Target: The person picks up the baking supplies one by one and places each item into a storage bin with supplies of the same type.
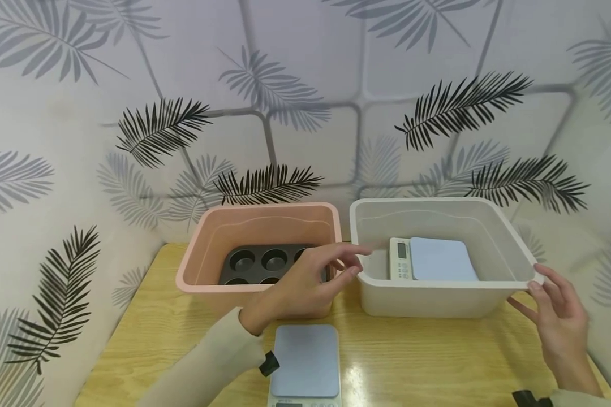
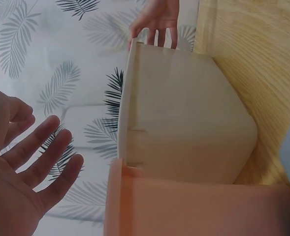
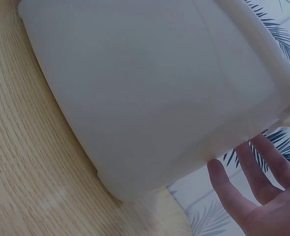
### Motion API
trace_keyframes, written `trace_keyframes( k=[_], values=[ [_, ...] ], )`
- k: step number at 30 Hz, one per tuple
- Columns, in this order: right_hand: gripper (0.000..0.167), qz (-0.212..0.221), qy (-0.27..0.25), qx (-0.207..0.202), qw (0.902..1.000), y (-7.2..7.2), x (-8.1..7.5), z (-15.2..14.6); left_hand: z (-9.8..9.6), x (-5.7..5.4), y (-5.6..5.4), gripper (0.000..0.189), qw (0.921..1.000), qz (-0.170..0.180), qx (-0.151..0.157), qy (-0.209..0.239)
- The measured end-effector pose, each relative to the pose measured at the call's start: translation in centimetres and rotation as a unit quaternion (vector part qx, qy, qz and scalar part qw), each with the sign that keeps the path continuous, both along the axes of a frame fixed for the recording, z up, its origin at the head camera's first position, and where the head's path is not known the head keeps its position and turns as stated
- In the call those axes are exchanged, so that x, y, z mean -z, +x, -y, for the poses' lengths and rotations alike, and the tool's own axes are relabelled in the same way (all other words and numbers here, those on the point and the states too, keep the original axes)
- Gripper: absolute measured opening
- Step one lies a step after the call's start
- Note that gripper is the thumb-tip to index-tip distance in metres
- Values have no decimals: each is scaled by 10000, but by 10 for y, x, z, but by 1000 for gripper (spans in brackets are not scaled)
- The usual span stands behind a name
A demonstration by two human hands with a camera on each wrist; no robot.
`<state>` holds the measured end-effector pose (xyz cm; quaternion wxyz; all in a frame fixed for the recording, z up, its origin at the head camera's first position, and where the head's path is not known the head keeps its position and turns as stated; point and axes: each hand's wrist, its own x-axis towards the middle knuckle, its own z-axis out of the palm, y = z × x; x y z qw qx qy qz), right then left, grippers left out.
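My right hand (image 1: 560,316) grips the front right corner of a white plastic bin (image 1: 438,299), thumb over the rim and fingers against the outer wall. Inside that bin lies a kitchen scale (image 1: 440,260) with a pale blue platform and a small display at its left. At the bin's front left corner hovers my left hand (image 1: 310,277), fingers loosely bent with nothing between them. The left wrist view shows those fingers (image 2: 46,152) apart from the bin. Behind my left forearm stands a salmon-pink bin (image 1: 209,288) holding a dark muffin pan (image 1: 257,268), partly hidden by the hand.
A second kitchen scale (image 1: 306,362) lies on the wooden table (image 1: 137,345) in front of the pink bin, its lower end cut off by the frame. Behind both bins rises a leaf-patterned backdrop (image 1: 305,158). The two bins stand side by side, close together.
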<state>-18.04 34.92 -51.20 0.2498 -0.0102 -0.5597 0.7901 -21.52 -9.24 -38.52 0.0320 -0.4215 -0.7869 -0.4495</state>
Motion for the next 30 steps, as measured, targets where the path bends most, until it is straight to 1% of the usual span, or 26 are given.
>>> trace_keyframes(
  k=[3, 8, 10, 15, 17, 22, 24, 30],
  values=[
    [47, 32, 29, 84, 10000, 1, -1, 0, 3, 5, 2, 36, 10000, -28, 15, 85],
    [47, 187, 180, 196, 9995, 2, -3, 2, 12, 17, 7, 33, 9997, -118, -63, 184],
    [47, 201, 191, 164, 9995, 2, -3, 3, 16, 22, 10, 32, 9997, -38, -105, 211],
    [47, 199, 142, 70, 9997, 1, -2, 0, 24, 32, 15, 32, 9990, 18, -212, 403],
    [48, 187, 114, 31, 9998, 1, -1, -1, 26, 35, 17, 31, 9986, -52, -311, 421],
    [47, 99, 47, -44, 9999, 2, 1, -1, 34, 42, 27, 31, 9975, 104, -656, 236],
    [47, 80, 39, -58, 9999, 3, 1, 0, 38, 45, 32, 30, 9968, 136, -756, 241],
    [47, 30, 40, -58, 10000, 2, 0, 0, 52, 61, 48, 29, 9934, -109, -1043, 467]
  ],
)
